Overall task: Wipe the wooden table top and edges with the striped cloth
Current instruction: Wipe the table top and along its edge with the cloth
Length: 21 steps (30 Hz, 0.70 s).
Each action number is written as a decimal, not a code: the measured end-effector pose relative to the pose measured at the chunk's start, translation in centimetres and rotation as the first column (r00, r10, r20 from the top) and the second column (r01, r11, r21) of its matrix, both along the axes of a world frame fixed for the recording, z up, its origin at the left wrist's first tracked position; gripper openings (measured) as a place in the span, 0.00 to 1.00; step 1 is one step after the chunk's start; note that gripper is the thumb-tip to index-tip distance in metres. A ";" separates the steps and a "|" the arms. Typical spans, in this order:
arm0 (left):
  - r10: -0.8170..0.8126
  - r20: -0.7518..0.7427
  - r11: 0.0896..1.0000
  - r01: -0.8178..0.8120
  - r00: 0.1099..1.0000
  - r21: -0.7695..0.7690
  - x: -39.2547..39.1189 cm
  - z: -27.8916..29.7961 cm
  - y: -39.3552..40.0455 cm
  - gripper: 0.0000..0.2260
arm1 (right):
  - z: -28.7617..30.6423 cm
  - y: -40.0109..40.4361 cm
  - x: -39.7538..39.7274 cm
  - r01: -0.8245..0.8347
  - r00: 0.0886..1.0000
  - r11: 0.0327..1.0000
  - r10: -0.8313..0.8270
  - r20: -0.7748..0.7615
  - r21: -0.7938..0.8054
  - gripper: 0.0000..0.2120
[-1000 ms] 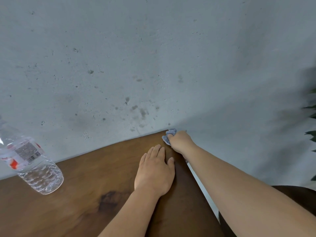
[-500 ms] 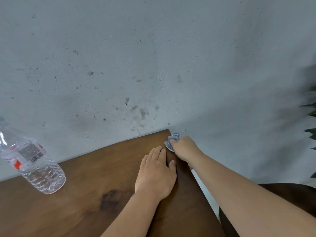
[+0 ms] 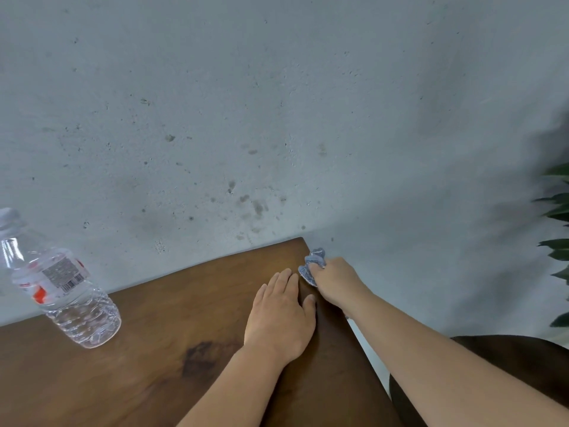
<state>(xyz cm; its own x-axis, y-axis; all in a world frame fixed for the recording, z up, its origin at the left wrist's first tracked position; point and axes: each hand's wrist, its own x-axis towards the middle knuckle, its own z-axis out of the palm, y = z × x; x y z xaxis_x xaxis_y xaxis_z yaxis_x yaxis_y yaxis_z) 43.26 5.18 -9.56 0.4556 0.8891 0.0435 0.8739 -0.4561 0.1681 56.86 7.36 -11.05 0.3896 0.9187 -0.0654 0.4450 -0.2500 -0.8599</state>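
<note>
Since a second ago, the right hand (image 3: 334,282) has drawn the striped cloth (image 3: 312,266) back along the right edge of the wooden counter (image 3: 172,328), away from the far corner and toward the person. Its fingers are curled round the bunched blue-grey cloth, which sits against the counter's edge just short of that corner. Just beside it, the left hand (image 3: 281,315) lies flat on the counter top, fingers straight and together, unmoved. A clear plastic water bottle (image 3: 61,288) stands well apart at the left. Behind is a speckled grey wall (image 3: 277,103); green leaves (image 3: 557,217) show at the right.
</note>
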 end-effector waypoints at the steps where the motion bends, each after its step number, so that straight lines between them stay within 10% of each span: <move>1: -0.001 -0.001 1.000 0.001 1.000 -0.003 0.0 0.0 -0.1 0.27 | -0.3 -0.2 0.1 -0.001 1.000 1.000 0.001 0.004 0.007 0.17; 21: 0.001 0.001 1.000 -0.001 1.000 0.006 -0.2 0.0 -1.0 0.27 | -0.1 -0.4 -0.1 0.003 1.000 1.000 -0.003 -0.003 -0.003 0.17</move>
